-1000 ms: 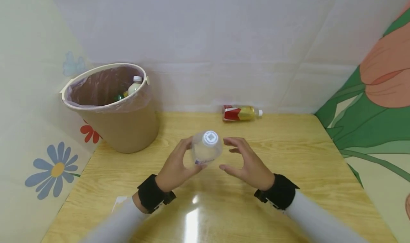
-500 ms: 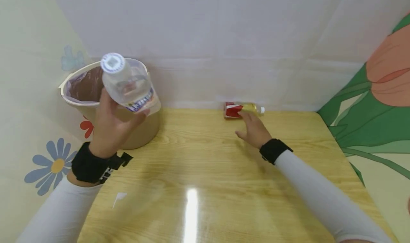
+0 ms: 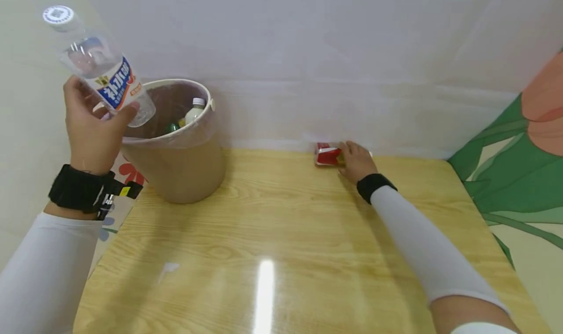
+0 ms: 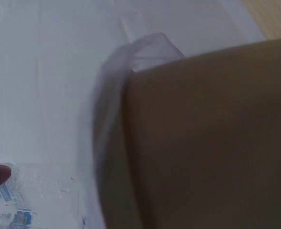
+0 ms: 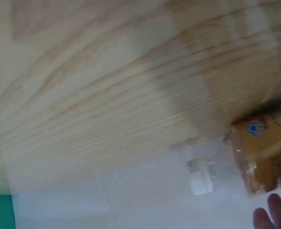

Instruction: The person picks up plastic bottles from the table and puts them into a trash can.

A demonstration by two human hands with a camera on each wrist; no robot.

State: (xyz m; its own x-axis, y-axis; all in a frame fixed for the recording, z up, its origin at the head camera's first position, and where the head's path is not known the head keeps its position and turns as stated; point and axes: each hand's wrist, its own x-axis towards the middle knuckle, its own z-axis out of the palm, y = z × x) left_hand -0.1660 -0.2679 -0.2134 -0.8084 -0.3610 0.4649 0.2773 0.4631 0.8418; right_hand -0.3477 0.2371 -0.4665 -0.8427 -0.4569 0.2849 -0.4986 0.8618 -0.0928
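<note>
In the head view my left hand (image 3: 94, 133) grips a clear plastic drink bottle (image 3: 116, 85) with a white cap and a blue, white and orange label. The bottle tilts up and left, its base overlapping the mouth of a beige bin (image 3: 180, 170). In the left wrist view part of the bottle (image 4: 23, 217) shows beside the bin's wall (image 4: 207, 138). My right hand (image 3: 358, 164) grips a bottle with a red label (image 3: 327, 156) lying at the back of the table. The right wrist view shows its white cap (image 5: 200, 177), amber side (image 5: 262, 148) and fingertips (image 5: 274, 210) beyond it.
The bin has a thin liner and holds a white-capped bottle (image 3: 194, 113) and a green item (image 3: 173, 127). White sheeting (image 3: 281, 70) stands behind the wooden table (image 3: 308, 226). A small white scrap or mark (image 3: 169, 268) is near the front left.
My left hand has carried the clear bottle from mid-table leftward and up to the bin. The right hand has reached forward and taken hold of the red-labelled bottle.
</note>
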